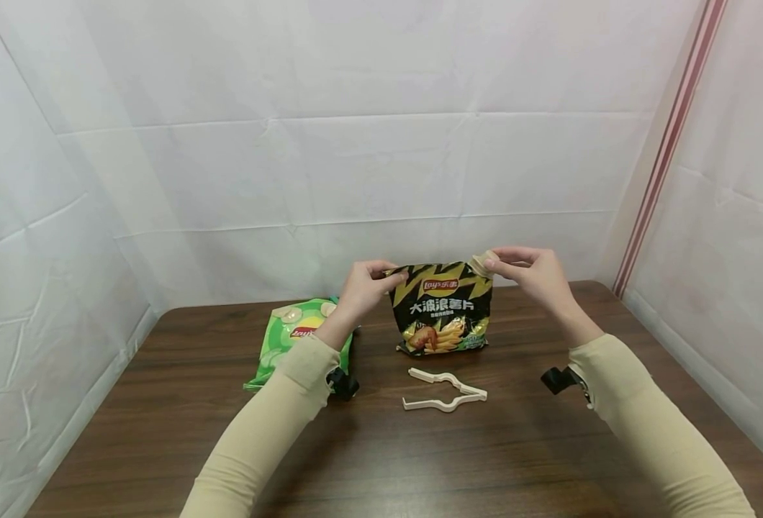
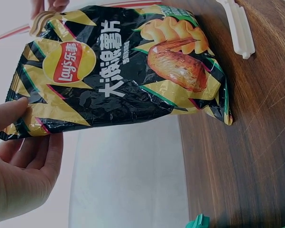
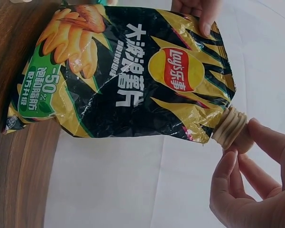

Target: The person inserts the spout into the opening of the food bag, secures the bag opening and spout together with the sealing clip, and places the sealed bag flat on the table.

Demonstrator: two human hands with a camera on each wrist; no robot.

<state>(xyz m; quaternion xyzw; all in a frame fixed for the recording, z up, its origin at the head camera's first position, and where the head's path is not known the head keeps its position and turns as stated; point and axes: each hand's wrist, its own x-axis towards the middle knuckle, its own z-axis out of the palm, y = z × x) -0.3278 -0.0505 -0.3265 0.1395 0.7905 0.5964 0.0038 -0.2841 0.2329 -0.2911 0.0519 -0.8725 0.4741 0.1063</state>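
A black-and-yellow chip bag (image 1: 443,309) stands upright at the back of the table, its base on the wood. My left hand (image 1: 367,286) pinches the bag's top edge near the left corner, thumb (image 2: 12,114) on the printed front. At the top right corner sits a beige, ridged round piece like a threaded spout (image 3: 230,128). My right hand (image 1: 533,275) pinches that piece between thumb and fingers. How it joins the bag cannot be made out. In front of the bag lies a cream hinged bag clip (image 1: 449,392), spread apart.
A green chip bag (image 1: 284,338) lies at the left, partly behind my left forearm. By it, the left wrist view shows a small teal piece (image 2: 199,221). White sheeting (image 1: 368,173) hangs behind the brown wooden table (image 1: 381,460) and along both sides.
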